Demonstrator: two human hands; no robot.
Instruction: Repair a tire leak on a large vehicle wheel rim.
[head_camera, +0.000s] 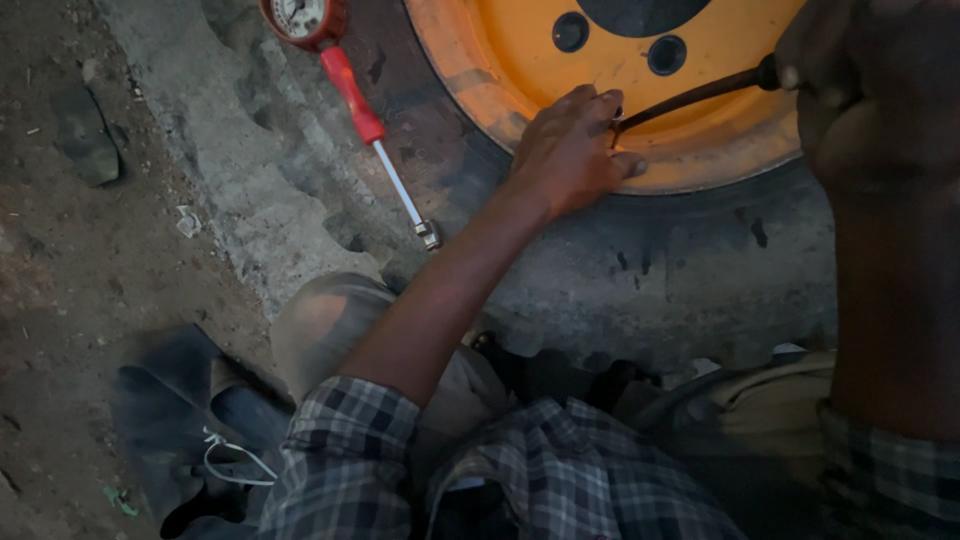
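The left hand (572, 150) rests on the orange wheel rim (700, 150), right at its lower edge where the rim meets the black tyre (680, 270). Its fingers are bent and spread on the rim, and the fingertips pinch the thin end of a dark metal rod (690, 97). The rod slants up and to the right across the rim. The right hand (815, 70) is up at the top right, very close and dark, and it is closed around the far end of the rod. The big wheel lies flat on the ground in front of the person, with round holes in the orange part. Beside the tyre, on the left, lies a tyre pressure gauge (345, 85) with a round dial, a red handle and a thin silver stem. It rests on grey dusty ground (230, 190), well apart from both hands
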